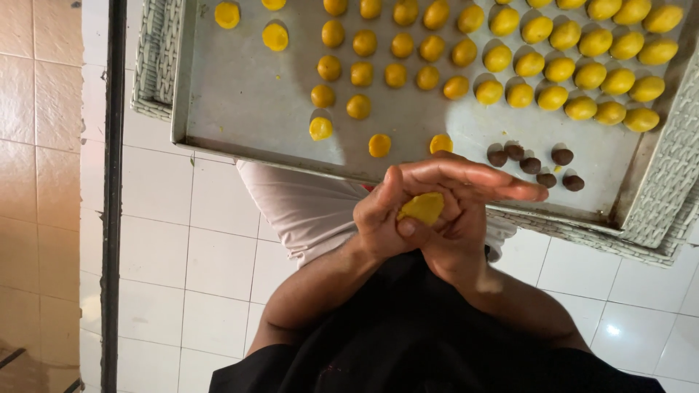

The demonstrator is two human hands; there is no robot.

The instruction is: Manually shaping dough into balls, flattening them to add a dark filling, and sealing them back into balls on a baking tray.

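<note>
White glazed floor tiles point(182, 247) fill the lower left of the frame, bordered at the far left by a dark upright bar point(113, 196) and tan tiling beyond it. Across the top, a large grey metal baking tray point(247, 102) is seen resting on a pale woven wicker surface point(156, 58), whose edge shows at the upper left and down the right side. Rows of rounded yellow dough balls point(561, 69) are packed closely over the upper right of the tray, seemingly so that the space is filled in order, while flatter yellow pieces point(275, 36) are spread more loosely toward the upper left. A small cluster of dark brown balls point(530, 165) is set apart near the tray's lower right edge, apparently kept within easy reach.

Below the tray, at the centre of the frame, the hands are brought together. The left hand point(378, 218) is cupped from the left side, its thumb pointing upward, and the right hand point(466, 200) is laid over it with fingers extended flat toward the right. A yellow dough piece point(422, 207) is enclosed between the two palms, only partly visible in the gap, a hold that suits rolling it round. Both forearms converge from the bottom of the frame over dark clothing.
</note>
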